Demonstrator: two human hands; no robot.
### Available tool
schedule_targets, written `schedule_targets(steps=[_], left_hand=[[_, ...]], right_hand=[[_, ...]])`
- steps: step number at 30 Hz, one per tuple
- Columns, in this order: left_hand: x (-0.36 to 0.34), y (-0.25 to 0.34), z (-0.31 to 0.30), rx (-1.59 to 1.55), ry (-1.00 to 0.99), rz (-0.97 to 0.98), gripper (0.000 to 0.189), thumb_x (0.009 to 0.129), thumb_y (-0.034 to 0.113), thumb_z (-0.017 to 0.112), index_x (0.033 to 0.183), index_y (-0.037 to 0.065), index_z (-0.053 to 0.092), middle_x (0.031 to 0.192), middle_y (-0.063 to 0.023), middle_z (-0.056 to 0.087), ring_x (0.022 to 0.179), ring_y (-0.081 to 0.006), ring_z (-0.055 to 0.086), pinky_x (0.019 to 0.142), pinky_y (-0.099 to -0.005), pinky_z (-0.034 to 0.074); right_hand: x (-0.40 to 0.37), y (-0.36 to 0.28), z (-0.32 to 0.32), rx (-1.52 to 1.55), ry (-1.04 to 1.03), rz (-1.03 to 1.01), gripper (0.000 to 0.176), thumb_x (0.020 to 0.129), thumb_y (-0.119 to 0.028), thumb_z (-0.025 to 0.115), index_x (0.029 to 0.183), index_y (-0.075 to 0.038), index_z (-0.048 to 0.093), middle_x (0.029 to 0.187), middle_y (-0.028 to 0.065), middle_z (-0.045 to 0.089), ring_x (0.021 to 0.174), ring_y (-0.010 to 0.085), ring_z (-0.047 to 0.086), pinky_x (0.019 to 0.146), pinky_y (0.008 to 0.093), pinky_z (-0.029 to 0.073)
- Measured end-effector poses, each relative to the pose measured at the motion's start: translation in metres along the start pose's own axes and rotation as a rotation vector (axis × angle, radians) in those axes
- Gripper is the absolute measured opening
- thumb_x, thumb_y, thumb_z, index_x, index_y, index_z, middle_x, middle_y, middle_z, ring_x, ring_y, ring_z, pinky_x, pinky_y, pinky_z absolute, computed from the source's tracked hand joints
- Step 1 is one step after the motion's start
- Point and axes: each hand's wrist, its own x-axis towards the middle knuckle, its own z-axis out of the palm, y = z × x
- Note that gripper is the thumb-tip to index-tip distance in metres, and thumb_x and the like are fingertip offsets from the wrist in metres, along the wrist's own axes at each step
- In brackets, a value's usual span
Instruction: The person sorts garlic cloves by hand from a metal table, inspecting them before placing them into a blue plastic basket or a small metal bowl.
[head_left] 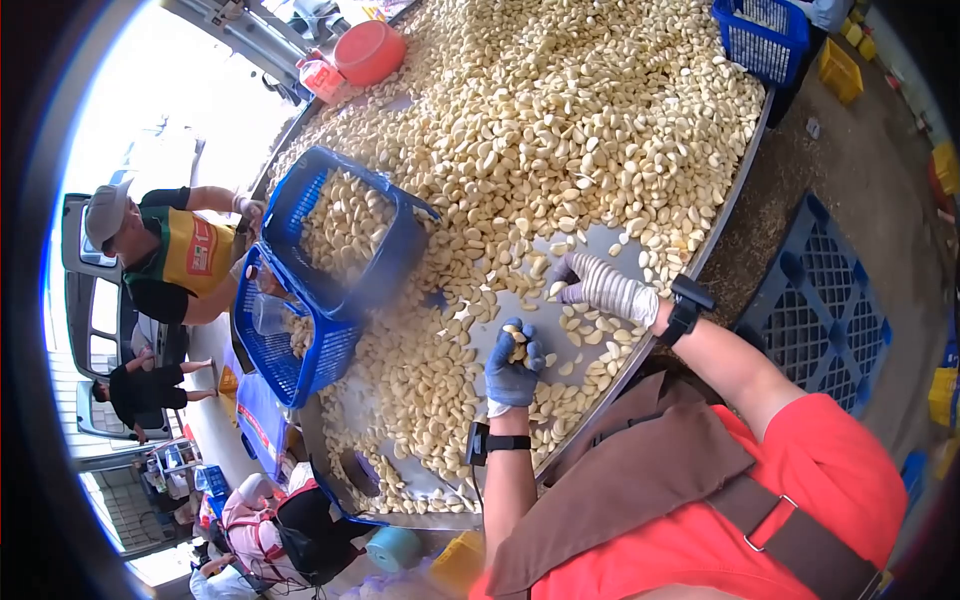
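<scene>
Pale peeled garlic cloves (560, 120) cover the metal table (590, 350). My left hand (513, 368), in a blue-grey glove, is turned palm up with its fingers curled around a few cloves. To its right is my right hand (598, 285), in a whitish ribbed glove, held low over the table. Its thumb and fingertips come together at a single garlic clove (557, 289). Loose cloves lie around both hands on the bare metal.
Across the table, a person (180, 240) in a cap holds a blue basket (385, 270) of cloves, tilted beside another blue basket (270, 360). A red tub (370, 53) and a blue basket (765, 40) sit along the table. A blue pallet (820, 300) lies on the floor at right.
</scene>
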Motion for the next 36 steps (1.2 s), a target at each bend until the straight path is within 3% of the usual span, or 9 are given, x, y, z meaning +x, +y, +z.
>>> schedule_targets(steps=[13,16,18,22,23,28,29,32,36], left_hand=[[0.024,-0.019,-0.009,-0.112,0.059,-0.134,0.029,0.094,0.027,0.059,0.117,0.009,0.059,0.101,-0.0095,0.064,0.092,-0.0259,0.064,0.067,-0.0324,0.057],[0.022,-0.016,-0.025,-0.199,-0.035,-0.248,0.026,0.095,0.028,0.057,0.112,0.009,0.060,0.097,-0.0086,0.064,0.080,-0.0235,0.064,0.056,-0.0281,0.053],[0.017,-0.006,-0.021,-0.216,0.021,-0.221,0.025,0.095,0.029,0.056,0.110,0.010,0.060,0.094,-0.0079,0.064,0.070,-0.0216,0.061,0.049,-0.0263,0.048],[-0.001,0.075,0.071,-0.042,0.013,0.341,0.037,0.097,0.033,0.053,0.120,0.005,0.052,0.100,-0.0058,0.059,0.083,-0.0171,0.059,0.071,-0.0264,0.050],[0.009,0.120,0.056,-0.393,-0.292,0.290,0.046,0.093,0.036,0.056,0.126,0.005,0.053,0.130,-0.0156,0.053,0.121,-0.0325,0.048,0.104,-0.0544,0.039],[0.033,0.256,-0.006,0.003,-0.590,0.472,0.043,0.097,0.038,0.046,0.114,0.000,0.056,0.119,-0.0182,0.058,0.111,-0.0373,0.054,0.103,-0.0580,0.041],[0.016,0.191,0.061,0.418,-0.192,0.952,0.033,0.096,0.032,0.051,0.108,0.003,0.061,0.099,-0.0111,0.066,0.092,-0.0257,0.063,0.089,-0.0462,0.054],[0.035,0.117,0.058,0.844,0.377,0.689,0.019,0.091,0.018,0.062,0.100,0.002,0.066,0.088,-0.0046,0.067,0.081,-0.0170,0.064,0.076,-0.0308,0.053],[0.077,0.044,0.000,2.108,0.405,0.804,0.020,0.083,0.015,0.065,0.103,0.014,0.069,0.104,-0.0138,0.065,0.094,-0.0298,0.062,0.083,-0.0377,0.049]], right_hand=[[-0.012,-0.001,0.014,0.205,0.084,-0.065,0.025,0.079,0.002,0.067,0.103,-0.005,0.065,0.091,0.0010,0.064,0.088,0.0101,0.058,0.083,0.0256,0.049],[-0.004,-0.001,0.018,-0.001,0.060,-0.147,0.024,0.081,-0.004,0.065,0.105,-0.006,0.065,0.092,0.0056,0.066,0.088,0.0171,0.062,0.083,0.0305,0.051],[0.007,-0.022,0.011,-0.968,-0.304,0.051,0.025,0.083,-0.012,0.062,0.106,-0.008,0.066,0.096,0.0113,0.068,0.091,0.0274,0.066,0.083,0.0373,0.052],[0.052,-0.050,0.048,-1.098,-0.144,-0.313,0.032,0.081,-0.019,0.064,0.111,-0.011,0.068,0.107,0.0128,0.068,0.094,0.0322,0.067,0.083,0.0409,0.053],[0.068,-0.050,0.059,-1.096,-0.153,-0.318,0.032,0.081,-0.019,0.064,0.111,-0.011,0.068,0.107,0.0128,0.068,0.094,0.0322,0.067,0.083,0.0409,0.053],[0.101,-0.026,0.067,-1.224,-0.154,-0.155,0.054,0.067,-0.004,0.075,0.119,-0.008,0.063,0.123,0.0151,0.061,0.107,0.0334,0.063,0.085,0.0392,0.054],[0.116,-0.012,0.064,-1.170,-0.219,-0.035,0.056,0.060,0.000,0.079,0.114,-0.004,0.064,0.122,0.0173,0.061,0.105,0.0346,0.063,0.085,0.0394,0.054],[0.096,0.004,0.045,-1.062,-0.158,-0.149,0.032,0.077,-0.002,0.064,0.109,0.000,0.060,0.104,0.0216,0.065,0.093,0.0361,0.065,0.078,0.0422,0.054],[0.071,0.009,0.037,-1.023,-0.073,-0.057,0.024,0.088,-0.006,0.046,0.108,-0.001,0.059,0.090,0.0227,0.066,0.085,0.0386,0.064,0.078,0.0468,0.051]])
